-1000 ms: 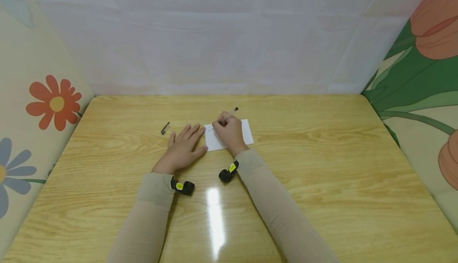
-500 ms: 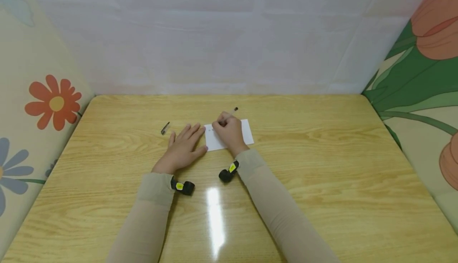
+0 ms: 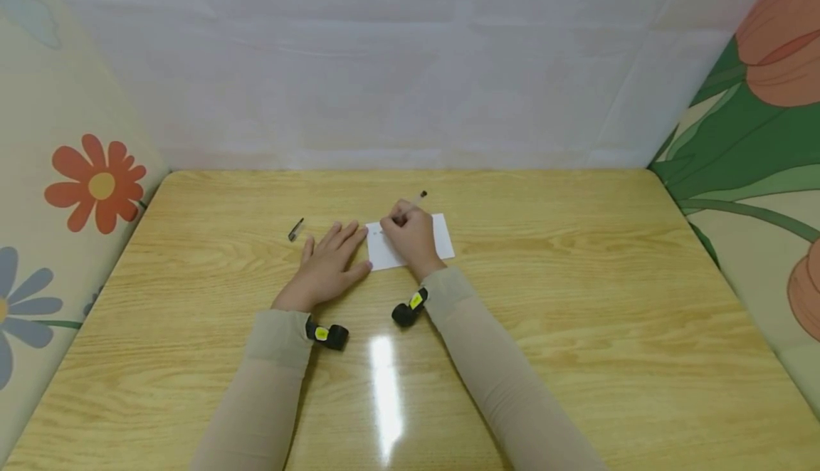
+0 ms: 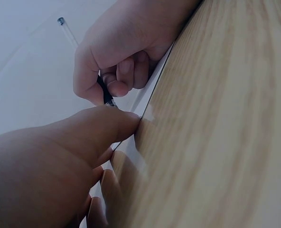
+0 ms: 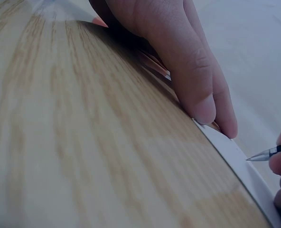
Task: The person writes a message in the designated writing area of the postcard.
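My right hand (image 3: 412, 240) grips a clear-barrelled pen (image 3: 415, 200) with a dark grip and a dark end. In the right wrist view the pen's metal tip (image 5: 259, 156) meets the white paper (image 5: 235, 154). A few small dark marks show near the paper's upper left in the head view, beside the right hand, which covers the middle of the sheet. My left hand (image 3: 325, 265) lies flat on the table with its fingers spread, thumb and fingertip touching the paper's left edge. Beyond the left hand lies a clear pen cap (image 3: 296, 230) with a dark clip.
The wooden table (image 3: 576, 300) carries a bright light reflection in front of the hands. A white sheet (image 3: 384, 65) hangs behind its far edge. Flower-printed panels (image 3: 756, 186) stand on both sides. Each wrist wears a small black camera (image 3: 329, 336).
The dark end of the pen shifts very slightly while the right hand stays over the same part of the paper. The left hand and the cap keep their places.
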Demonstrator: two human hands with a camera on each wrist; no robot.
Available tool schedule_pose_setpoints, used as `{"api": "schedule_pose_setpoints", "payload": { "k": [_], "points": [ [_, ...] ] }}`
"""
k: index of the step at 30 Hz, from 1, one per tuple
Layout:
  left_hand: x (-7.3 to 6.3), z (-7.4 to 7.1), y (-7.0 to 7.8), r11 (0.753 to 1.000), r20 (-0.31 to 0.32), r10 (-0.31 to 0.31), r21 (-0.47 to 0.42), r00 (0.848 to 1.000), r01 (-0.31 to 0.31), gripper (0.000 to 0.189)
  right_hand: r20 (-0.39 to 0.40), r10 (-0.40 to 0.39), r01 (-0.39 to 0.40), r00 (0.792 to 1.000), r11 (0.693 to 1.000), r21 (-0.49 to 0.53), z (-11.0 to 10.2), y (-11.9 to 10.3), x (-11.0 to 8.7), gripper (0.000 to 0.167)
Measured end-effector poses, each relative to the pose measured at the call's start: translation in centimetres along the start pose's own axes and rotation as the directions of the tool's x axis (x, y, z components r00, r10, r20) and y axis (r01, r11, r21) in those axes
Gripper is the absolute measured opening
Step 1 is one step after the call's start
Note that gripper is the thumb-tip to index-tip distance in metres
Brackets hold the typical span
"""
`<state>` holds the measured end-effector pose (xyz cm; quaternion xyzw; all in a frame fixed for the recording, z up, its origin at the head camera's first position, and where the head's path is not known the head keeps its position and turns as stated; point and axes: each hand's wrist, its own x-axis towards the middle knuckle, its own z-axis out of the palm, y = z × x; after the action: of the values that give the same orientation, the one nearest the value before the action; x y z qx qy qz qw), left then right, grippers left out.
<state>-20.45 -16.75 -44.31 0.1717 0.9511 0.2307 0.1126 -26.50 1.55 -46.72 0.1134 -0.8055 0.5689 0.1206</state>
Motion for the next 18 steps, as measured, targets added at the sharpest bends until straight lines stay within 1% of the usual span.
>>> {"api": "schedule_pose_setpoints", "payload": {
  "k": [7,14,18],
  "points": [
    [0.07,-0.04,0.07,1.000,0.005,-0.004,0.010,1.000,0.004,0.071,-0.024,-0.021,0.021,0.999,1.000,0.011,-0.07,-0.01,-0.02,0.023],
    [-0.05,-0.05,0.15,1.000,-0.003,-0.001,0.012,1.000,0.001,0.070,-0.016,-0.018,0.018,1.000,1.000,0.013,0.00,0.08,-0.03,0.021],
    [-0.06,-0.04,0.10,1.000,0.002,-0.004,0.009,1.000,0.004,0.071,-0.009,-0.012,0.012,1.000,1.000,0.015,0.01,0.07,-0.02,0.022]
  ]
}}
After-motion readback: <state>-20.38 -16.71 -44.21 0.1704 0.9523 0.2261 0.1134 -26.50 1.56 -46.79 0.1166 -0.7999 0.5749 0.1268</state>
